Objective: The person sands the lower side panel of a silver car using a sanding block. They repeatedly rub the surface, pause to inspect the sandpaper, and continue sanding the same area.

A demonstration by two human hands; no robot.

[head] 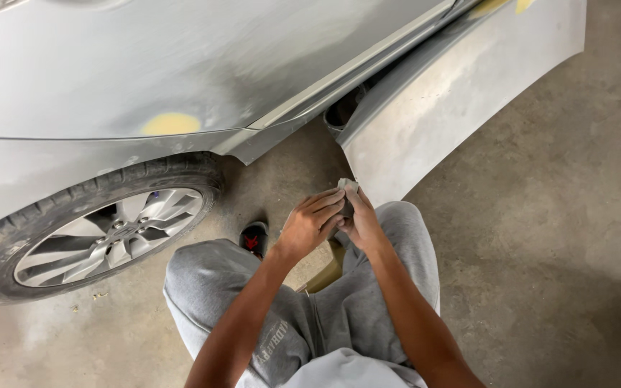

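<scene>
Head view: both hands [336, 219] pinch perhaps sandpaper [347, 186].

A small folded sheet [346, 187] is held between the left hand [309, 224] and the right hand [360, 224], above the knees. The wheel [98, 231] is seen to the left. A loose panel [454, 93] is leaned against the car [145, 65], just beyond the hands.

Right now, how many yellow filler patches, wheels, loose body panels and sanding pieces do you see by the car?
Yellow filler patches: 3, one on the car body, two at the top edge
Wheels: 1
Loose body panels: 1
Folded sanding pieces, held in both hands: 1
Total: 6
</scene>
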